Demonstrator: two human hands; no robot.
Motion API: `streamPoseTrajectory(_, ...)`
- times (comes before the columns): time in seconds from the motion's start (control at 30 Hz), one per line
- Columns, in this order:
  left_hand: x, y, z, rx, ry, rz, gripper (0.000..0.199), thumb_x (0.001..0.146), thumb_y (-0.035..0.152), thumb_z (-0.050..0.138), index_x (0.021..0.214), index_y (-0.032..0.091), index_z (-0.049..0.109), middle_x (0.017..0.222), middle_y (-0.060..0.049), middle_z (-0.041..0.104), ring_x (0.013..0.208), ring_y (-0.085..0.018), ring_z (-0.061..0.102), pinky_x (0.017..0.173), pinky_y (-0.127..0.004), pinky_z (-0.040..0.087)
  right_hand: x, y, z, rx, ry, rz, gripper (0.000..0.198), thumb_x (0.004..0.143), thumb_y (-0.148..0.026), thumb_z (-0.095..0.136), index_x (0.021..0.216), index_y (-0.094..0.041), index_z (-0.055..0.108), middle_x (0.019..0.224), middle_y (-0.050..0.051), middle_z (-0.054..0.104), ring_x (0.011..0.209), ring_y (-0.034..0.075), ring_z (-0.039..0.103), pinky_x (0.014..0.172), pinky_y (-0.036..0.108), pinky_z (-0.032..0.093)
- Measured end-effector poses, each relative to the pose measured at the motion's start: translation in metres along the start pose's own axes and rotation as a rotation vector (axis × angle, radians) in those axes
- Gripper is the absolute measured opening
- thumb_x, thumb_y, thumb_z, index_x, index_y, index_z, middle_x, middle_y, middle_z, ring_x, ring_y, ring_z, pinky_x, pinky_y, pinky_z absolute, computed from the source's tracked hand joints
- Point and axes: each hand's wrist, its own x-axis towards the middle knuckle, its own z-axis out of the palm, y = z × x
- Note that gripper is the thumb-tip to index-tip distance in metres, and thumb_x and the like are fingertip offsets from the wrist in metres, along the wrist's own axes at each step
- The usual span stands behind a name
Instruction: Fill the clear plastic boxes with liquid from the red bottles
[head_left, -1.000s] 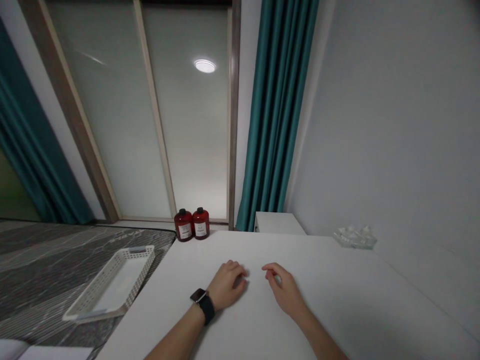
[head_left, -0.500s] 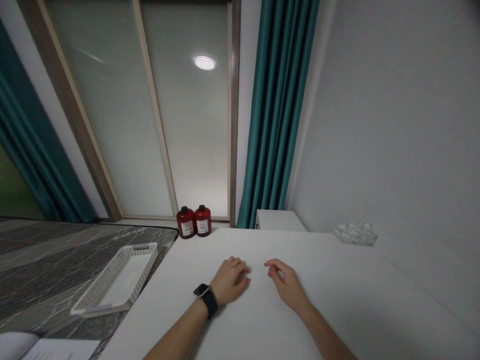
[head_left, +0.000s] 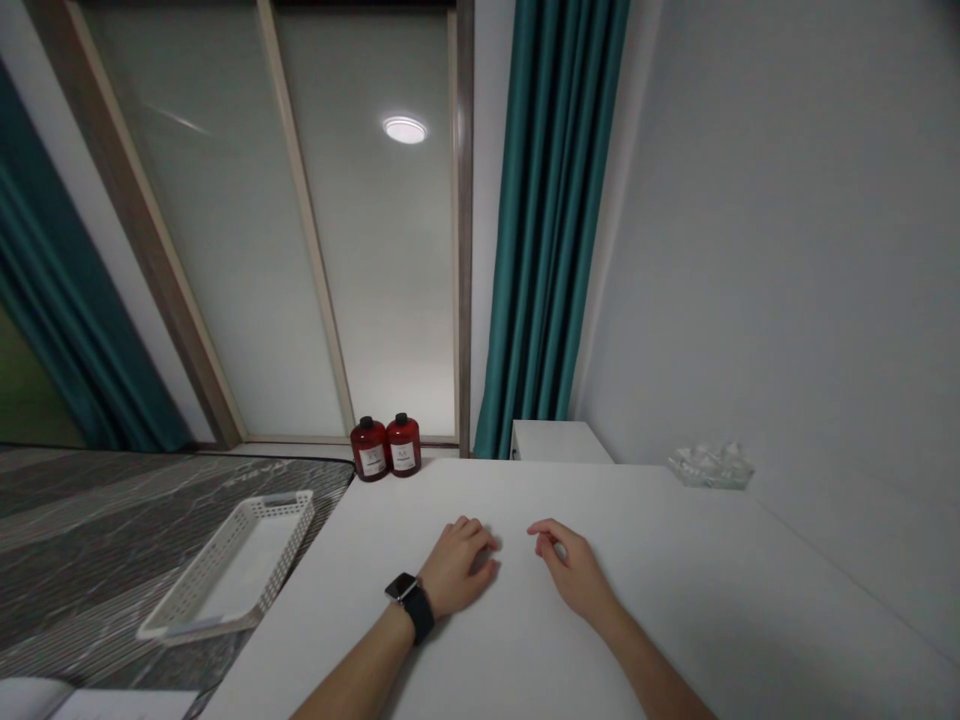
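My left hand (head_left: 457, 567) rests on the white table (head_left: 750, 620), its fingers loosely bent and apart from the thumb. A black smartwatch (head_left: 411, 605) is strapped round that wrist. Across a short gap lies my right hand (head_left: 574, 570), index finger stretched toward the left hand and the other fingers curled in near the thumb. Nothing shows in either hand. Beyond them, two dark red bottles (head_left: 369, 450) with black caps and white labels stand side by side at the table's far left corner.
A white perforated basket (head_left: 187, 595) is left of the table over the grey patterned floor (head_left: 67, 560). An open book (head_left: 120, 704) shows at the lower left. A clear plastic pack (head_left: 711, 466) lies by the wall at the far right. Behind the table stands a white cabinet (head_left: 559, 440).
The camera view has tilted very slightly, so the bottles and basket sit a little lower in the picture. Both hands keep the same pose and place.
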Motion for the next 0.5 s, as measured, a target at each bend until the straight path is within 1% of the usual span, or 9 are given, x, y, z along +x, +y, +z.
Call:
streamPoseTrajectory(0.2, 0.0001, 0.0003, -0.0009, 0.008, -0.014, -0.005, 0.015, 0.086, 0.021, 0.059, 0.1, 0.023, 0.063, 0.103, -0.005, 0.063, 0.099, -0.025, 0.054, 0.085, -0.038, 0.041, 0.0, 0.0007, 0.0005, -0.006, 0.0, -0.01, 0.026, 0.091, -0.032, 0.046, 0.092, -0.019, 0.069, 0.071, 0.002, 0.063, 0.069, 0.018, 0.06, 0.065, 0.027, 0.047)
streamPoseTrajectory(0.33, 0.0013, 0.0017, -0.0016, 0.008, -0.013, -0.006, 0.015, 0.086, 0.02, 0.059, 0.1, 0.022, 0.063, 0.103, -0.005, 0.063, 0.099, -0.025, 0.054, 0.086, -0.039, 0.041, 0.0002, 0.0016, 0.0019, -0.01, -0.01, -0.024, 0.025, 0.091, -0.031, 0.046, 0.093, -0.019, 0.068, 0.072, 0.002, 0.064, 0.067, 0.017, 0.059, 0.062, 0.026, 0.047)
streamPoseTrajectory(0.43, 0.0016, 0.0027, -0.0015, 0.005, -0.013, -0.006, 0.015, 0.086, 0.02, 0.059, 0.1, 0.022, 0.063, 0.104, -0.005, 0.063, 0.101, -0.025, 0.054, 0.087, -0.04, 0.042, -0.0002, -0.0009, 0.0027, -0.031, -0.029, -0.046, 0.025, 0.091, -0.027, 0.045, 0.094, -0.019, 0.069, 0.072, 0.002, 0.064, 0.066, 0.017, 0.059, 0.06, 0.026, 0.046)
streamPoseTrajectory(0.5, 0.0012, 0.0037, -0.0017, 0.004, -0.014, -0.004, 0.015, 0.086, 0.021, 0.059, 0.101, 0.023, 0.063, 0.105, -0.006, 0.063, 0.102, -0.026, 0.054, 0.088, -0.04, 0.042, -0.001, -0.0051, 0.0026, -0.055, -0.041, -0.069, 0.024, 0.091, -0.022, 0.045, 0.094, -0.02, 0.069, 0.075, 0.002, 0.065, 0.069, 0.017, 0.06, 0.064, 0.026, 0.047)
